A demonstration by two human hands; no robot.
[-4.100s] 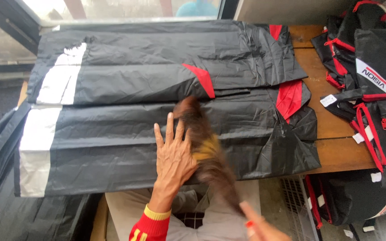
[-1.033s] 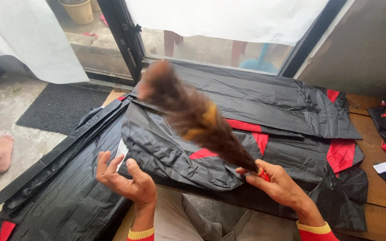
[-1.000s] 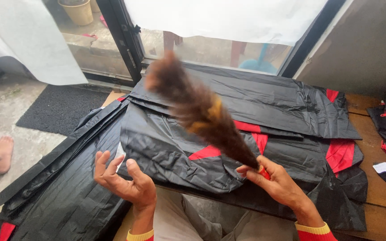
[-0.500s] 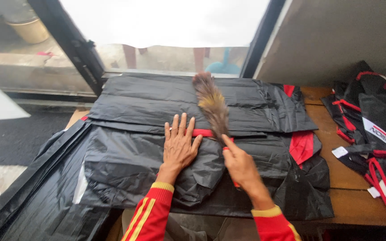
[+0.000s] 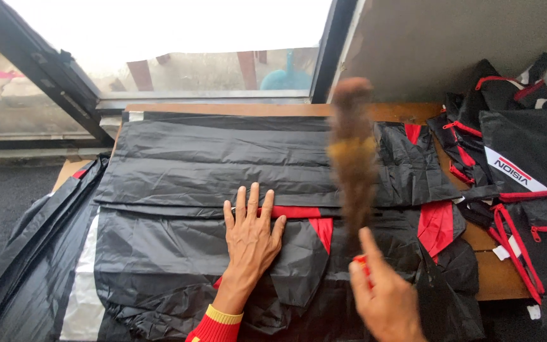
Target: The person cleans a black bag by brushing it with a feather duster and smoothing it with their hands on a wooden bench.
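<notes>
- Nearest, the right hand (image 5: pixel 384 301) has its grip wrapped around the red handle (image 5: pixel 361 261) of a brown feather duster (image 5: pixel 351 158), forefinger raised; the duster stands blurred, its head over the far right part of the cloth.
- Just left of it, the left hand (image 5: pixel 251 237) lies flat with fingers spread, holding nothing, pressed on the black glossy raincoat with red panels (image 5: pixel 210 171) where a red strip shows.
- To dust well, I judge the flat palm should pin the thin fabric so it does not slide or bunch, with light strokes running away from the palm toward the garment's free edges.
- The raincoat covers most of the wooden surface (image 5: pixel 495 282); its near edge is creased and hangs over the near rim, and more black sheeting with a pale stripe (image 5: pixel 45 266) droops off the left side.
- On the right, black bags with red zips (image 5: pixel 527 171) crowd the surface edge, so sweeps that way have little room.
- Farther off, a bare wooden strip runs below the window frame (image 5: pixel 45 69); the open room lies over the garment's middle and far left.
</notes>
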